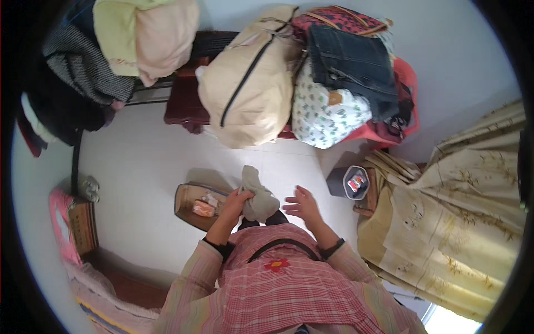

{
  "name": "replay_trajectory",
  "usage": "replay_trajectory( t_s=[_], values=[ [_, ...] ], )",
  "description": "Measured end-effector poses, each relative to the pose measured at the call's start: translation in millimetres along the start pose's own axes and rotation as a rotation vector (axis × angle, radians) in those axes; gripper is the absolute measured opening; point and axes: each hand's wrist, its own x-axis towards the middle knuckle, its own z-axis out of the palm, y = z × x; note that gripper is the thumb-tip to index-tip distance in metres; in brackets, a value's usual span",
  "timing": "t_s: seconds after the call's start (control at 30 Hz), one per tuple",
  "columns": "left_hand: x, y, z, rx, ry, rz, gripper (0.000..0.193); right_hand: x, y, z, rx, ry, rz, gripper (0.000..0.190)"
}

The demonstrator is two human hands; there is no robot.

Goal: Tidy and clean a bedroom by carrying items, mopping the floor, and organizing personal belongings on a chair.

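My left hand [234, 205] is closed on a bunched grey-green cloth item [259, 200], possibly a sock or small garment; its exact kind cannot be told. The cloth hangs in front of my red checked apron [288, 292], above the floor. To the right of the cloth, my right hand [303, 205] is held apart from it with the fingers spread and nothing in them. Just left of my left hand, an open cardboard box [183, 200] on the floor holds an orange packet [204, 208] and some clear wrapping.
A beige zipped bag [250, 83], a leaf-patterned bag [321, 121] and dark jeans [354, 62] lie on furniture ahead. A grey waste bin [340, 183] stands at the right beside a patterned curtain [450, 234]. Clothes hang on a rack at the upper left.
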Motion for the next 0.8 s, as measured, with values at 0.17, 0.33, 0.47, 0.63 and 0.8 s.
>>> replay_trajectory(
  t_s=[0.17,0.33,0.47,0.63,0.8],
  values=[
    [18,27,-27,0.332,0.353,0.139,0.040,0,6,-46,0.021,0.106,0.008,0.053],
    [36,68,-70,0.545,0.641,0.310,0.046,17,40,-124,-0.130,0.125,0.119,0.042],
    [81,89,-153,0.580,0.802,0.501,0.051,27,63,-173,-0.196,0.177,0.196,0.044],
    [105,173,-175,0.761,0.991,0.562,0.045,28,71,-211,-0.269,0.324,0.318,0.038],
    [161,258,-195,0.781,0.857,0.554,0.052,29,75,-210,-0.190,0.521,0.375,0.031]
  ],
)
